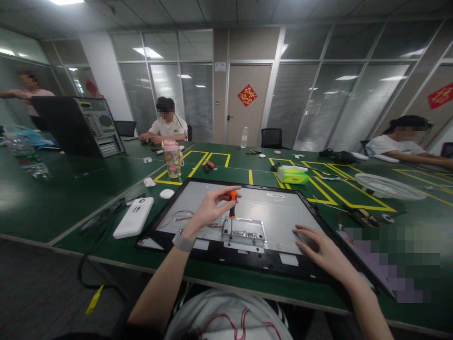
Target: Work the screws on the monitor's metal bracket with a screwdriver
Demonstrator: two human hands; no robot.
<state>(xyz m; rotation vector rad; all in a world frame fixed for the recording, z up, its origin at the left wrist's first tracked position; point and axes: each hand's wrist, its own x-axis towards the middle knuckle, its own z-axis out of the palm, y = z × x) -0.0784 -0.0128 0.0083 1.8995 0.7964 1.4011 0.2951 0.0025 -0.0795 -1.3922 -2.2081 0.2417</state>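
Observation:
A monitor (283, 212) lies face down on the green table (53, 208), its silver back panel bare inside a black frame. My left hand (210, 208) pinches the orange-and-black handle of a small screwdriver (231, 210) that stands upright, tip on the metal circuit-board bracket (244, 233) near the panel's lower middle. My right hand (320, 248) lies flat with fingers spread on the lower right of the panel. A grey watch is on my left wrist.
A white power bank (134, 217) and cables lie left of the monitor. A pink-lidded bottle (173, 158), a green tissue pack (293, 175), a fan grille (387, 185) and a computer case (81, 125) stand farther back. Three other people are at the table's far sides.

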